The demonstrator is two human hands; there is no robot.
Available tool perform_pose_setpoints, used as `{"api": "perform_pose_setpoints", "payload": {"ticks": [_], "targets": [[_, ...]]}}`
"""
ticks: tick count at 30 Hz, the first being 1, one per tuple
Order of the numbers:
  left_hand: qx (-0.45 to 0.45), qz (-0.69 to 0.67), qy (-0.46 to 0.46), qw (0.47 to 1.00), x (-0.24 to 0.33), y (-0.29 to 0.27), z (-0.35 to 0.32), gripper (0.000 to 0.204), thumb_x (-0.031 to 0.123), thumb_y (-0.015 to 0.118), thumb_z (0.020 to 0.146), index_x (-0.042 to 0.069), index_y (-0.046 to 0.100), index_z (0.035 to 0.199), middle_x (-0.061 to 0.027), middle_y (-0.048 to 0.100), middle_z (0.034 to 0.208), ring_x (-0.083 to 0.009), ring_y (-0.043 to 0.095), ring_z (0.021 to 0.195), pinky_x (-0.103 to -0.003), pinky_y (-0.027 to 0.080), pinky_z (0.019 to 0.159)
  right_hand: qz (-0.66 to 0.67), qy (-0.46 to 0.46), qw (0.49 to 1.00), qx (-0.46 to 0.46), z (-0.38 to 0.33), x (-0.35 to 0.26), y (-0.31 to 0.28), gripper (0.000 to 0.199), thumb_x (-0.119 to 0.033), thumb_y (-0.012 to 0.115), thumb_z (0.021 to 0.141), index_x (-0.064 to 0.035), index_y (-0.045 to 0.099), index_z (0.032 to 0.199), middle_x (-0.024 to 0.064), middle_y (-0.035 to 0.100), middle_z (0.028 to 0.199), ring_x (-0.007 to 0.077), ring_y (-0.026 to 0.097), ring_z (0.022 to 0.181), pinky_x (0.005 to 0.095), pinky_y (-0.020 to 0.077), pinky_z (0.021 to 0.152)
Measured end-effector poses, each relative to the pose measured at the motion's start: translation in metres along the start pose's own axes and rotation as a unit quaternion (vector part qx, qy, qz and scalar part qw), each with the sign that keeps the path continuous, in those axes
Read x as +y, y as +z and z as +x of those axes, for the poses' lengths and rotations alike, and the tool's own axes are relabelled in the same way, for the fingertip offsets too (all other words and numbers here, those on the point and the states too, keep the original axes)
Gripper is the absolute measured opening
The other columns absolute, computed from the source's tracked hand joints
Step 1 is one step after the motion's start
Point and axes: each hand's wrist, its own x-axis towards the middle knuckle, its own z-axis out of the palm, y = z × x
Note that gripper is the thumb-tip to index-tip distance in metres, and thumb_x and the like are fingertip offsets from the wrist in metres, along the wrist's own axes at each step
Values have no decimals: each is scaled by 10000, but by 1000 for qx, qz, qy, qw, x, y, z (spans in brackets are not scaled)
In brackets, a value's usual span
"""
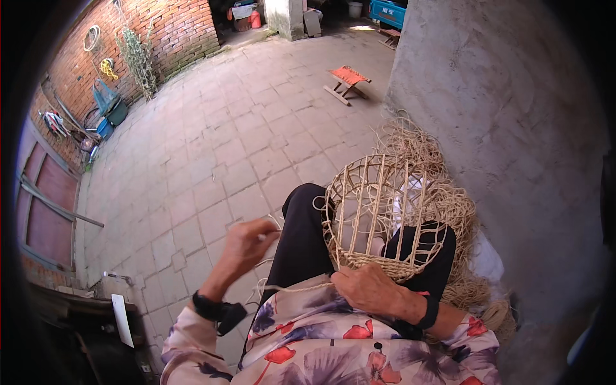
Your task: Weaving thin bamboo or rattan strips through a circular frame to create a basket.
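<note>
A round, open frame of thin rods wound with straw-coloured cord, like a half-woven basket (380, 192), rests on my lap, tilted toward me. Its near side carries a band of close weaving (378, 262). At that near edge my right hand (372, 292) is closed, its fingers gripping the woven rim. A loose cord (298, 287) runs leftward from there across my lap. Off to the left, beside my knee, my left hand (249, 242) is raised and closed in a pinch, with thin strands of the cord showing at its fingertips.
A large heap of loose straw-coloured cord (449, 202) lies at the right against a grey wall (494, 115). On the paved yard stands a low folding stool (348, 78) with an orange seat. Buckets (115, 111) line the brick wall at far left.
</note>
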Motion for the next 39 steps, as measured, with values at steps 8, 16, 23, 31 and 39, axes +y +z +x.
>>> {"api": "perform_pose_setpoints", "payload": {"ticks": [8,16,23,31,39], "targets": [[-37,-19,244,969,24,71,27,170,38,719,766,83,658,918,-72,604,986,-271,585,934,-368,492,797,-25,22,999,-38,1,-3,1,96,-57,592,762,13,530,785,187,593,717,342,646,596,427,501,496],[-108,-62,240,963,19,82,36,185,43,732,761,64,619,907,-65,614,971,-257,584,926,-351,488,820,-4,19,1000,-10,-5,-3,-5,105,-44,599,745,5,513,779,163,580,723,324,634,594,413,493,490],[-138,-101,228,959,16,81,42,211,76,767,756,52,620,904,-60,626,955,-239,601,935,-346,507,826,78,-10,990,113,5,6,-11,65,-74,567,817,-15,541,828,122,572,714,295,625,589,381,489,498],[-135,-143,207,958,14,81,43,172,157,771,771,69,671,880,-67,614,917,-253,586,901,-351,493,789,410,264,862,138,-6,43,-46,300,-237,486,1022,4,658,973,38,603,632,94,569,537,241,451,489],[-111,-104,261,953,10,92,38,149,135,731,798,104,684,936,-48,587,918,-234,543,878,-335,464,771,570,359,717,178,-10,74,-39,285,-266,519,1001,-2,621,970,66,644,693,92,598,523,214,451,452]]}}
